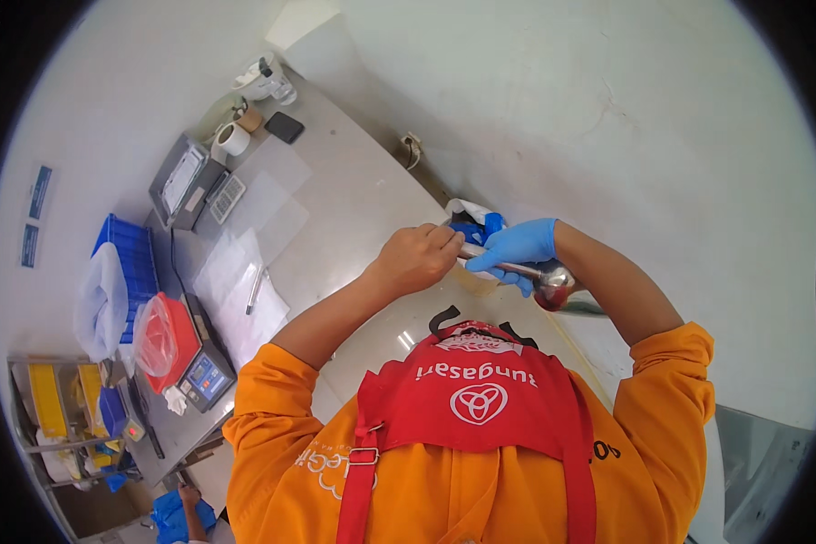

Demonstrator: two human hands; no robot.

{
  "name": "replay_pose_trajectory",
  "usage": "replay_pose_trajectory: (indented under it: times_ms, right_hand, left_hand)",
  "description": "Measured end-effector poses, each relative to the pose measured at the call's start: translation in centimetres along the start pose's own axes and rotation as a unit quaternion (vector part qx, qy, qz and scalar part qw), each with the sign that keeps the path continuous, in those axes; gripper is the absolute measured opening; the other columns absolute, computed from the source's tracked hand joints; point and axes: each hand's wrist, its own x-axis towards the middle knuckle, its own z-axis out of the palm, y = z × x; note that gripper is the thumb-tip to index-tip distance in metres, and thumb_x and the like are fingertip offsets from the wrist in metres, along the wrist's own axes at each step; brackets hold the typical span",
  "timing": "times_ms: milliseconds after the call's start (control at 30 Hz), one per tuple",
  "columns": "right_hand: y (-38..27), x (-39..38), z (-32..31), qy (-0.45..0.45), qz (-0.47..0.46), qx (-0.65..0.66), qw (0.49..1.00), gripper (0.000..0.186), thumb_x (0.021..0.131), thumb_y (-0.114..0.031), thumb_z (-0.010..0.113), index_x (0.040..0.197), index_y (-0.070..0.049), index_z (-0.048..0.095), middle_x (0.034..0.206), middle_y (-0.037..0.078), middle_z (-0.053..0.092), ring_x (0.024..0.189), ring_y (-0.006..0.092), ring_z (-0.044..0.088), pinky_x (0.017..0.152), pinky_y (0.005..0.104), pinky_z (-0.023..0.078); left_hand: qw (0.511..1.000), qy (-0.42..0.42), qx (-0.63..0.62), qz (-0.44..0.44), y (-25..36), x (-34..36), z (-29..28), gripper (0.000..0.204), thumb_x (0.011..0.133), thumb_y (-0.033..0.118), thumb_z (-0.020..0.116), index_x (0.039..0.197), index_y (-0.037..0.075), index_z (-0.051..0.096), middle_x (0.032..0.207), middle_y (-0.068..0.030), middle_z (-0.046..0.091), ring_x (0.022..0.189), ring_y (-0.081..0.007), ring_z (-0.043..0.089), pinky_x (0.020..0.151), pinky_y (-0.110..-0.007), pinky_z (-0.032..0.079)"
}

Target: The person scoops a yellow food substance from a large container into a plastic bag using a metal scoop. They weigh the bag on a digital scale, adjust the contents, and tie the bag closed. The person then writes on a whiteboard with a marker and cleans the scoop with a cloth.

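A steel ladle [553,285] with a round, shiny bowl lies across in front of my red apron, its handle pointing left. My left hand [419,259] is bare and closed around the far end of the handle. My right hand [520,252] wears a blue glove and grips the handle closer to the bowl; some of its fingers are hidden behind the handle. Just beyond both hands sits a container with a white liner [465,208] and blue and dark material inside, partly covered by the hands.
A metal table [363,172] stretches to the left, with papers [236,272], a pen, a calculator [228,199], a black phone [285,127] and a tape roll. A scale [204,376] carries a red basket [168,340] beside a blue crate [127,258]. Another person's arm [193,515] shows lower left.
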Motion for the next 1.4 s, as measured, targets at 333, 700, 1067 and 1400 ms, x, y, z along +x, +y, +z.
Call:
replay_pose_trajectory:
  times_ms: [333,700,1067,1400]
  right_hand:
    - [-2.3,4.1,1.8,-0.032,0.043,0.039,0.998,0.051,0.09,-0.056,0.064,0.066,-0.012,0.054,0.058,0.002,0.05,0.045,0.0157,0.053,0.043,0.0351,0.054]
    - [-4.1,5.4,3.0,-0.056,0.072,0.02,0.996,0.051,0.089,-0.057,0.065,0.067,-0.012,0.053,0.057,0.002,0.049,0.046,0.0154,0.051,0.043,0.0357,0.051]
    - [-4.6,5.4,2.6,-0.035,0.062,-0.005,0.997,0.052,0.088,-0.058,0.065,0.067,-0.013,0.051,0.057,0.001,0.047,0.045,0.0147,0.049,0.041,0.0341,0.049]
    - [-3.8,4.1,1.7,-0.05,0.034,0.023,0.998,0.044,0.096,-0.044,0.059,0.068,-0.01,0.055,0.058,0.003,0.053,0.041,0.0133,0.053,0.039,0.0308,0.05]
  left_hand:
    - [0.989,-0.125,-0.02,-0.076,-0.6,-4.0,-3.5,0.032,0.076,0.017,0.068,0.104,0.002,0.071,0.092,-0.0107,0.071,0.077,-0.0265,0.07,0.065,-0.038,0.057]
    - [0.984,-0.123,-0.091,-0.093,-1.1,-5.6,-4.8,0.021,0.076,0.014,0.067,0.092,0.002,0.072,0.079,-0.011,0.068,0.071,-0.0285,0.067,0.061,-0.04,0.055]
    - [0.983,-0.107,-0.056,-0.139,-1.6,-5.9,-3.3,0.018,0.077,0.014,0.067,0.091,0.005,0.073,0.081,-0.0094,0.069,0.071,-0.0277,0.068,0.063,-0.04,0.055]
    - [0.969,-0.021,-0.2,-0.145,-2.1,-5.2,-5.1,0.024,0.076,0.009,0.067,0.099,0.004,0.074,0.095,-0.0116,0.073,0.08,-0.0271,0.071,0.07,-0.037,0.057]
